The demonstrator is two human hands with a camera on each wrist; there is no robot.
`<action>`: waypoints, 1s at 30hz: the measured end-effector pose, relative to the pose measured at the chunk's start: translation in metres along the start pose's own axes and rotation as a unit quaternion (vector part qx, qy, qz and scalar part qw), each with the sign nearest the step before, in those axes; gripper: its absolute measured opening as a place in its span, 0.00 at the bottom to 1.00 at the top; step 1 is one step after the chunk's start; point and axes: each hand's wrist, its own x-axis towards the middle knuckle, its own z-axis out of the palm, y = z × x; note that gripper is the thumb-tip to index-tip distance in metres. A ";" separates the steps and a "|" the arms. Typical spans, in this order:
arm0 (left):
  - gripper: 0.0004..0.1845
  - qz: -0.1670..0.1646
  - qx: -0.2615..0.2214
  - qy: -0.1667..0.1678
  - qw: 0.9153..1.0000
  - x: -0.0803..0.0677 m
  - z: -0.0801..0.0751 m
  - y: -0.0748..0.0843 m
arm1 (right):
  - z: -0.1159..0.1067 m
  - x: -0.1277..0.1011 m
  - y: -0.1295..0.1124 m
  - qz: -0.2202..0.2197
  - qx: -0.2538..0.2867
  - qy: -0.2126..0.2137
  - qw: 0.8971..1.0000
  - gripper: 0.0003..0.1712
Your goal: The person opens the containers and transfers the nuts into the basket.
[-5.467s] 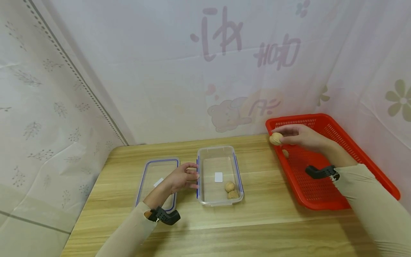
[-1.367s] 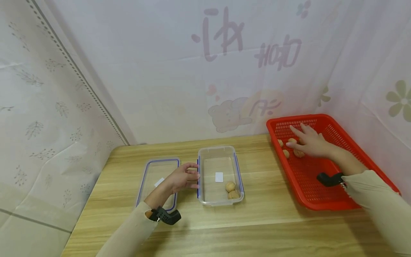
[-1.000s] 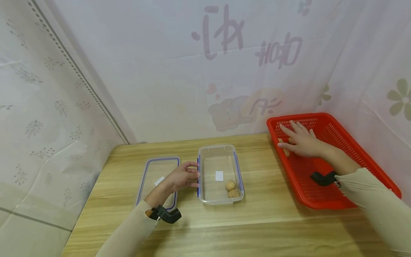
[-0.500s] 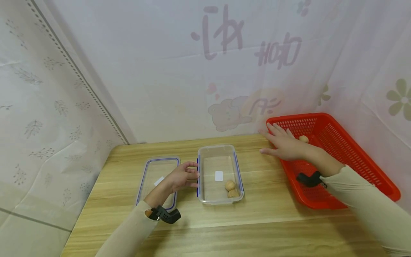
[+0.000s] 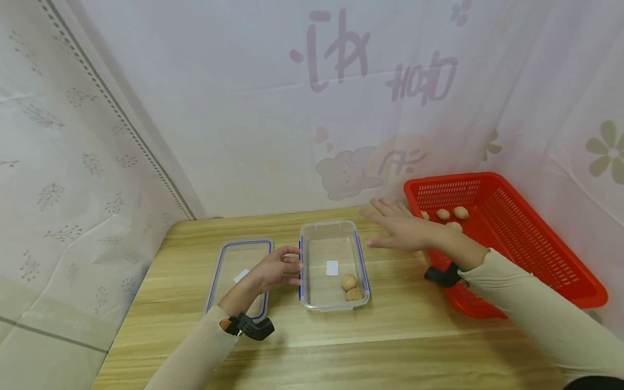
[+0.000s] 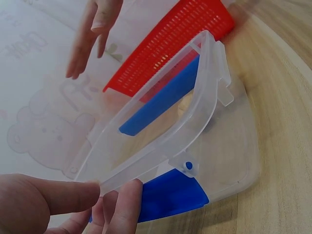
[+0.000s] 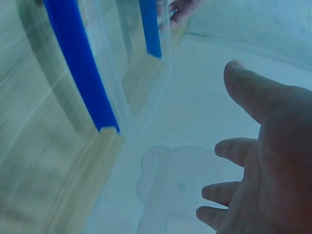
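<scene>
On the pale wooden bench [image 5: 390, 330], a clear rectangular plastic box with blue side clips [image 5: 333, 233] stands open near the middle, with two round tan walnuts [image 5: 351, 287] lying touching each other in its near right corner. The left hand [image 5: 279, 268] rests at the box's left wall; the wrist view shows its thumb and fingers [image 6: 124, 204] pinching the clear rim beside a blue clip. Just left of the box lies its flat clear lid with a blue seal [image 5: 231, 260], partly under the left forearm. The right hand [image 5: 397, 232] hovers above the bench between the box and a red perforated plastic basket [image 5: 536, 244], palm down, its fingers spread straight and released, holding nothing. Three more walnuts [image 5: 450, 215] sit at the far end of the basket, well apart from the box. Behind the bench hangs a pale curtain printed with a bear [image 5: 348, 170].
</scene>
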 end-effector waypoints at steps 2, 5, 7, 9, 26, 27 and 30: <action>0.27 -0.001 0.000 0.003 1.000 0.000 0.000 0.000 | 0.003 0.004 -0.004 -0.016 0.004 0.000 1.000 0.46; 0.27 0.001 0.000 0.004 1.000 0.000 0.001 0.000 | 0.009 0.009 -0.009 -0.036 0.011 -0.007 0.999 0.45; 0.27 0.002 0.001 0.003 1.000 -0.001 0.001 0.000 | 0.013 0.012 -0.012 -0.051 0.014 -0.017 0.998 0.45; 0.27 0.001 0.001 0.002 1.000 -0.001 0.001 0.000 | 0.016 0.014 -0.014 -0.062 0.018 -0.032 0.997 0.45; 0.27 -0.002 0.012 0.000 1.000 -0.002 0.000 0.002 | 0.027 0.044 -0.025 -0.149 0.110 -0.105 0.977 0.32; 0.27 -0.003 0.012 0.001 1.000 -0.001 0.001 0.002 | 0.027 0.046 -0.025 -0.150 0.114 -0.112 0.976 0.32; 0.27 -0.004 0.010 0.002 1.000 -0.001 0.001 0.003 | 0.027 0.053 -0.025 -0.163 0.119 -0.131 0.971 0.30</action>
